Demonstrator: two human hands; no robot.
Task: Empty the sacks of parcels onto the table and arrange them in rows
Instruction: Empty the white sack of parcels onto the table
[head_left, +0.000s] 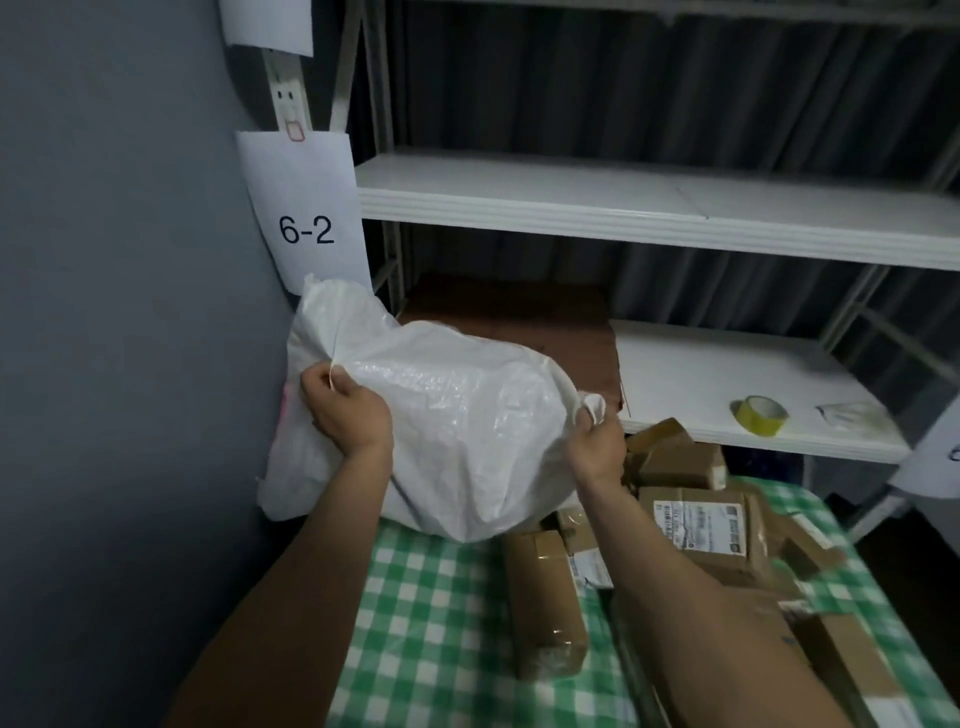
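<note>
At the far left corner of the tabletop (431, 597), hard against the grey wall (130, 312), you have the white sack (457, 415) lifted just above the checked cloth. Your left hand (348, 410) is curled into a bunched fold near its upper end and your right hand (597, 447) pinches a twisted corner. Whether the mouth is open I cannot tell. It seems to hang low on the wall side, so anything that drops out may slide between tabletop and wall instead of landing on the cloth. Your right-hand pinch takes little fabric, and the slick weave could slip from it if the load shifts. The sack is woven plastic, crinkled, faintly glossy and bulging round. The parcels (696, 525) already out lie in a loose heap just right of it: brown cardboard boxes bound in shiny tape, some with white printed labels, and one long block (545, 597) lies nearest you.
</note>
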